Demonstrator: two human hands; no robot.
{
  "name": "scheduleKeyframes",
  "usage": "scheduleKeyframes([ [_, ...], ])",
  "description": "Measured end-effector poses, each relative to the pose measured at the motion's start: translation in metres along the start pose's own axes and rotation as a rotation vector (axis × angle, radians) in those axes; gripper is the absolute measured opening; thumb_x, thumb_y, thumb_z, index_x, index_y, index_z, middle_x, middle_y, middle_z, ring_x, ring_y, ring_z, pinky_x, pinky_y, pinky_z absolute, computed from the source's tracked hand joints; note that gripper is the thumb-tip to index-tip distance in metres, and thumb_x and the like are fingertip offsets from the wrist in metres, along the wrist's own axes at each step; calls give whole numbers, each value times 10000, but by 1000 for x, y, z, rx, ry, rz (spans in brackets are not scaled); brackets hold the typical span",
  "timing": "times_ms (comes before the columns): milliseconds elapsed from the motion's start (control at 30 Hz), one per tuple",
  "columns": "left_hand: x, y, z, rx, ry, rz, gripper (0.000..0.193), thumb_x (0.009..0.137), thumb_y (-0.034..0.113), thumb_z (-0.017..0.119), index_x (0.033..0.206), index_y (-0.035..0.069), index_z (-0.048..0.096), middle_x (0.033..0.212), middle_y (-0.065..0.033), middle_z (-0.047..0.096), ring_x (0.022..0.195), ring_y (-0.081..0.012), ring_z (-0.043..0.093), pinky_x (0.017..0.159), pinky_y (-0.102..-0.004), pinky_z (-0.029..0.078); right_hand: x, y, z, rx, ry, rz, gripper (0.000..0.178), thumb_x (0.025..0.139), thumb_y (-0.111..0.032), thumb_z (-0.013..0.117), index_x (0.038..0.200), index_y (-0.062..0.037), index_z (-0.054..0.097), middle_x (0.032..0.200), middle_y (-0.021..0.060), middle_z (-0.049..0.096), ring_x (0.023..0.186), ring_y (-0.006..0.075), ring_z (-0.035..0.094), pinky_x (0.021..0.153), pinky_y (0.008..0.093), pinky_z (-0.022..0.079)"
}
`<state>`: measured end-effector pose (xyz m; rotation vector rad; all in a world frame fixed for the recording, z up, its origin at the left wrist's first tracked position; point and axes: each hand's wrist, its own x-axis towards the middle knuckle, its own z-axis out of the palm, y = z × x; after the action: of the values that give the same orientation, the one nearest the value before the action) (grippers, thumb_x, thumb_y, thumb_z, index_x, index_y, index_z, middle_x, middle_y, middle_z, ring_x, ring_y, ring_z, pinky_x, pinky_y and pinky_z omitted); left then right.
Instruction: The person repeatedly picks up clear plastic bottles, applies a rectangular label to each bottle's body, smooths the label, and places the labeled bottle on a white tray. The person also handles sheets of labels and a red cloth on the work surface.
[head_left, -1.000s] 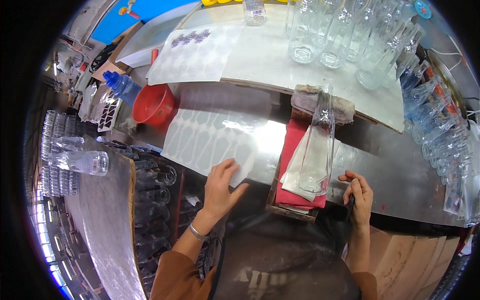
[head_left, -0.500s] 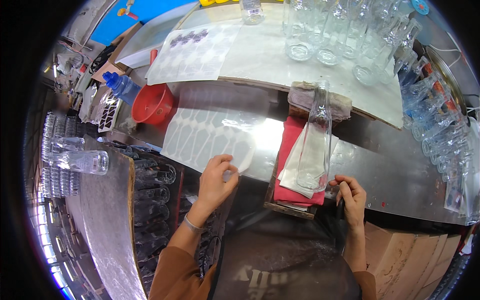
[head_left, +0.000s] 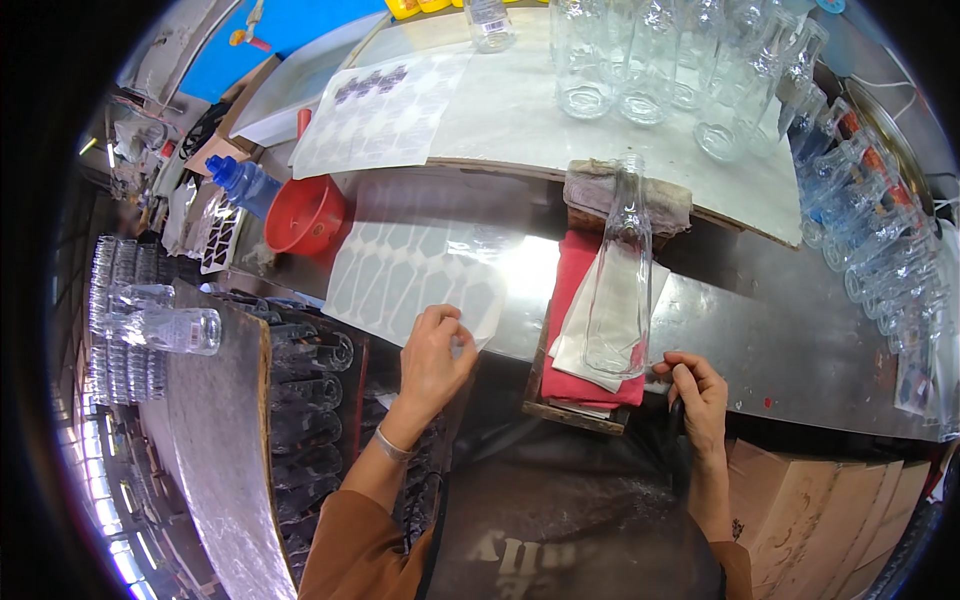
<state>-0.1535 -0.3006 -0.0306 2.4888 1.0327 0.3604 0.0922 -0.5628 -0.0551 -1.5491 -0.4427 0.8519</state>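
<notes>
A clear glass bottle (head_left: 622, 270) lies on a white cloth (head_left: 598, 338) over a folded red cloth (head_left: 563, 372) in a wooden tray, its neck on a rolled towel (head_left: 660, 203). My right hand (head_left: 700, 400) is beside the bottle's base, fingers curled round a black handle (head_left: 676, 418); the tool's other end is hidden. At the near right corner of a translucent sheet of bottle-shaped decals (head_left: 400, 275), my left hand (head_left: 435, 355) has its fingers bent in a pinch. Whatever lies between those fingertips, if anything, is too small to make out.
Clear bottles (head_left: 640, 95) stand on the raised white board (head_left: 500, 120), with more (head_left: 880, 260) leaning at right. A red bucket (head_left: 305, 215) and a blue spray bottle (head_left: 240, 185) are at back left. Cardboard boxes (head_left: 800, 510) are low right; a bottle rack (head_left: 300, 410) is left.
The whole view has shifted slightly, so the bottle and tray appear a little further left. Both hands keep nearly the same pose.
</notes>
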Motion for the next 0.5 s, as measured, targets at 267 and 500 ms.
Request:
scheduleKeyframes([
  [267, 32, -4, -32, 210, 124, 56, 108, 885, 126, 698, 891, 52, 619, 992, -113, 654, 886, -346, 648, 711, -459, 506, 1, 5, -1, -15, -6, -57, 247, 1024, -142, 564, 1160, 40, 661, 991, 92, 733, 640, 37, 525, 606, 192, 437],
  [500, 97, 9, -58, 215, 247, 81, 199, 945, 241, 668, 902, 55, 614, 879, -132, 676, 782, -385, 649, 644, -468, 472, 0, 3, 1, -42, -1, -50, 245, 1014, -126, 559, 1152, 45, 668, 985, 89, 735, 663, 42, 531, 629, 199, 446],
])
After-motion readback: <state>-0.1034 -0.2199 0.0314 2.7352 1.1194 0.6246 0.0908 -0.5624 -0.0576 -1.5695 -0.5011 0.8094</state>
